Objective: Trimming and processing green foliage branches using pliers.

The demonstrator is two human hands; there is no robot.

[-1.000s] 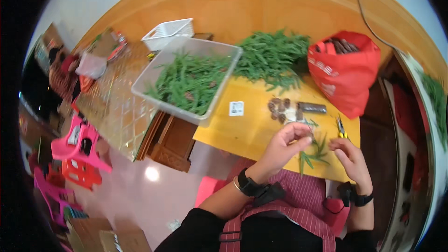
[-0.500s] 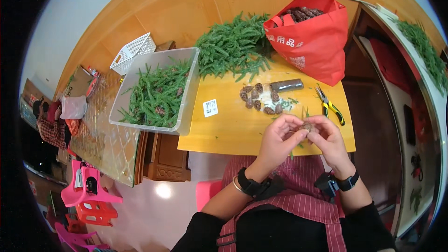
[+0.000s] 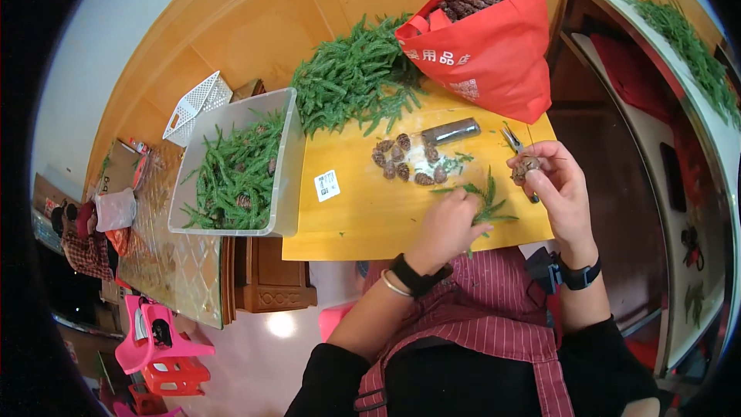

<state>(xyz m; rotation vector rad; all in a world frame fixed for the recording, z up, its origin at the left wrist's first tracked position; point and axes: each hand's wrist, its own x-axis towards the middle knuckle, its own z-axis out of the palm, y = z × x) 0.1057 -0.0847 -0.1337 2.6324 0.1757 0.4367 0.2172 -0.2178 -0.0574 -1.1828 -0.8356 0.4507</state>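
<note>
Between my right thumb and fingers is a brown pine cone (image 3: 527,168), with a thin dark wire end sticking out beside it. My right hand (image 3: 563,185) is raised over the table's right edge. My left hand (image 3: 448,224) is low over the table, its fingers closed round a green artificial pine sprig (image 3: 489,199); part of the sprig is hidden by the hand. Several small pine cones (image 3: 402,171) lie beyond it on a whitish patch. Behind them is a dark bundle (image 3: 451,132) in clear wrap. Pliers (image 3: 511,137) lie partly hidden behind my right hand.
A clear plastic bin (image 3: 291,162) of green sprigs and cones stands at left. Loose greenery (image 3: 355,69) is heaped at the back, beside a red bag (image 3: 486,54) of pine cones. A white label card (image 3: 326,185) lies on the yellow table (image 3: 347,224). Another person (image 3: 83,243) is far left.
My hands have come apart. The right one has lifted the pine cone to the right; the left one has dropped to the sprig on the table. The view has shifted slightly.
</note>
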